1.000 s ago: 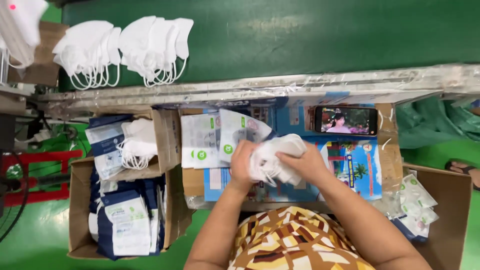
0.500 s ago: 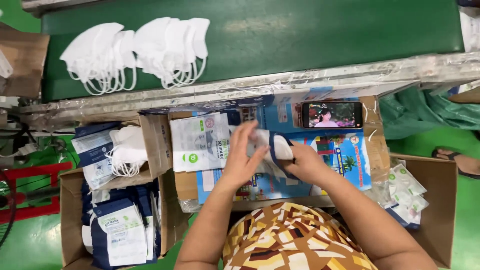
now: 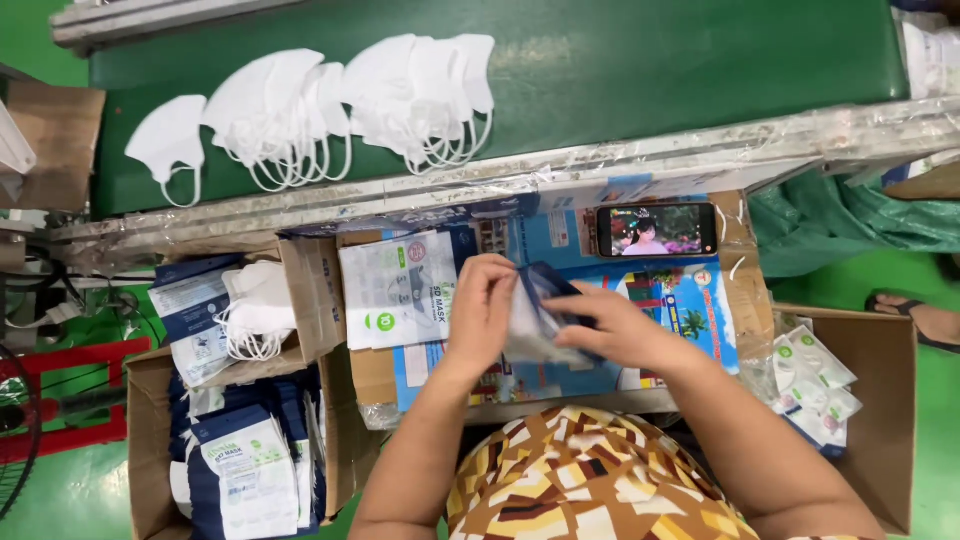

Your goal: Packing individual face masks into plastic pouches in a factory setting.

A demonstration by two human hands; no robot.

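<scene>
Green conveyor belt (image 3: 620, 70) up top, white masks (image 3: 330, 100) piled at its left edge. Both hands, left hand (image 3: 482, 305) and right hand (image 3: 610, 325), grip a mask pouch (image 3: 540, 320) over the bench's middle, stuffing step; sealing looks next.

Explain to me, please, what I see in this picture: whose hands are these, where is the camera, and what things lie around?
The camera sits on a person's head and looks down, so both arms reach forward from the bottom edge. The left hand and the right hand together hold a dark blue and white pouch over a small work surface covered with colourful printed sheets. A stack of flat pouches lies to the left of the hands, and a phone with a lit screen lies above them. Further up, white face masks lie in overlapping piles on a green belt. On the left, a cardboard box holds filled pouches, with loose masks above it. Another box on the right holds small packets.
</scene>
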